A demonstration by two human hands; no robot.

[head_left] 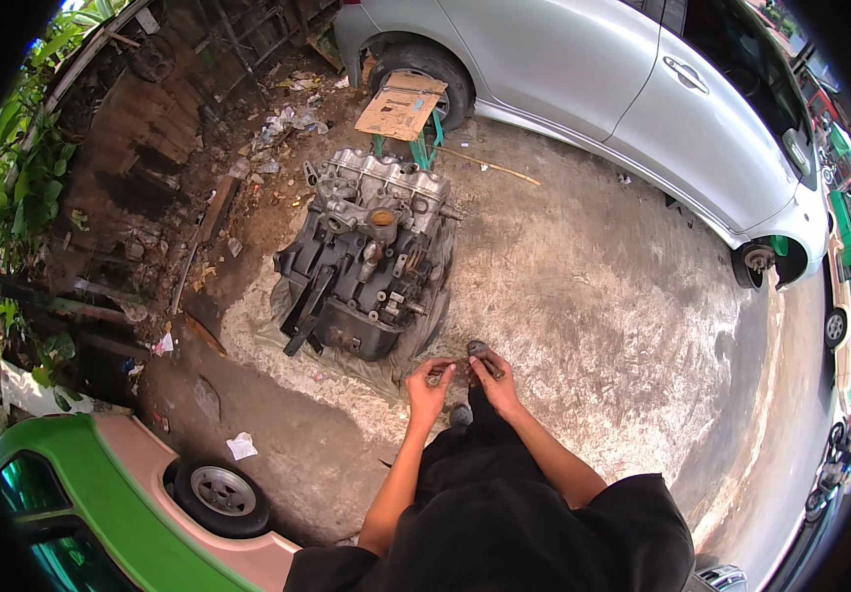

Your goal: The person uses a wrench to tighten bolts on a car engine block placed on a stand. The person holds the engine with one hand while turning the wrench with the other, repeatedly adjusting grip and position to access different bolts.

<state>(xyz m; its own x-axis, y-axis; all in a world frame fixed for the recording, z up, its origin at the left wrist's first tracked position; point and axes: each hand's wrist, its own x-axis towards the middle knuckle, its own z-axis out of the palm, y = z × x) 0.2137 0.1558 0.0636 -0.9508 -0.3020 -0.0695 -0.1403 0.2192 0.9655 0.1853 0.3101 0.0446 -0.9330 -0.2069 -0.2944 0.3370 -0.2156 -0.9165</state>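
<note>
My left hand, fingers curled and pinched, holds something small and dark that I cannot make out. Just to its right, my right hand grips a small dark object, also too small to name. The two hands are apart, above the concrete floor over my dark-clothed legs. Beyond them, a greasy engine block, with a silver upper casting and dark lower body, rests on a crumpled sheet. My shoes show partly beneath my hands.
A silver car stands behind, its front wheel hub exposed. A cardboard-topped green stool is beside it. A green-and-pink car is at lower left, debris along the left, more vehicles far right.
</note>
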